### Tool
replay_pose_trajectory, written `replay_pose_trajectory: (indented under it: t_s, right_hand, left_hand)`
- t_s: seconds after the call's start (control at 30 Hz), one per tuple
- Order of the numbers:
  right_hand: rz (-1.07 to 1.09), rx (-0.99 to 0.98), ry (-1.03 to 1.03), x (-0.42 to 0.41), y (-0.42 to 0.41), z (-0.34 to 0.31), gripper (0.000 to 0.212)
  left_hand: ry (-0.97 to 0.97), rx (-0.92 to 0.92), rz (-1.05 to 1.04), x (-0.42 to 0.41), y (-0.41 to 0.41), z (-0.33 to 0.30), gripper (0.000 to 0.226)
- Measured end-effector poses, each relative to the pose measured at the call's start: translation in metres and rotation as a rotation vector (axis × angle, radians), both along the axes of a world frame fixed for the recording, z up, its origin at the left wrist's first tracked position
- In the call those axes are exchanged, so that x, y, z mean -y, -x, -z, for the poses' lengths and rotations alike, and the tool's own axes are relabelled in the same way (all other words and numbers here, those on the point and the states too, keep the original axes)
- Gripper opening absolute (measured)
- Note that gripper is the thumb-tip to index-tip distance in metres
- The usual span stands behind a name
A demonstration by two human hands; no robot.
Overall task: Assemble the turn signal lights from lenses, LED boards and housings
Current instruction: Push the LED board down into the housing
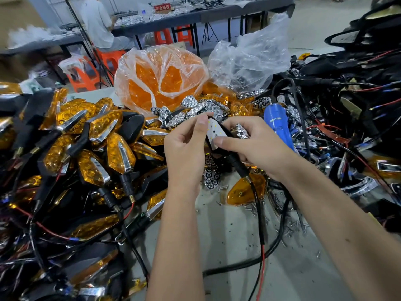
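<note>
Head cam: both hands pinch one black housing (219, 135) mid-air above the bench. Left hand (184, 148) steadies its top edge, right hand (251, 144) thumbs the white LED board (213, 130) down, probably seating it, with a chrome reflector (242, 131) tucked in its fingers. Finished amber lights (91, 137) are piled off to the left.
</note>
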State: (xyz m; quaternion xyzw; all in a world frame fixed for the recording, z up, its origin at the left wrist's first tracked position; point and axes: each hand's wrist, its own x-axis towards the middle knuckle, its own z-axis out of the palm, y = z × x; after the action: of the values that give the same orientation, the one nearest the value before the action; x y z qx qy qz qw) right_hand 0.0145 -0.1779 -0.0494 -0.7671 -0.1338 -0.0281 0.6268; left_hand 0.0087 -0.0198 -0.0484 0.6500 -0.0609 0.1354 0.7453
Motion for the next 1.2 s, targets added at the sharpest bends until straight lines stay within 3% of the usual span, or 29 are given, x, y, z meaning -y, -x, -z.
replay_pose_trajectory:
  t_s: [0.43, 0.57, 1.2]
  right_hand:
    - [0.059, 0.144, -0.038, -0.002, 0.003, -0.006, 0.021]
    - [0.066, 0.209, 0.031, -0.003, 0.004, -0.008, 0.024]
    - [-0.021, 0.183, -0.004, -0.004, 0.004, -0.008, 0.023]
  left_hand:
    - [-0.092, 0.095, -0.031, -0.012, -0.001, -0.001, 0.019]
    - [-0.087, 0.124, -0.010, -0.012, 0.002, -0.004, 0.017]
    - [-0.057, 0.143, -0.014, -0.011, 0.006, -0.011, 0.016]
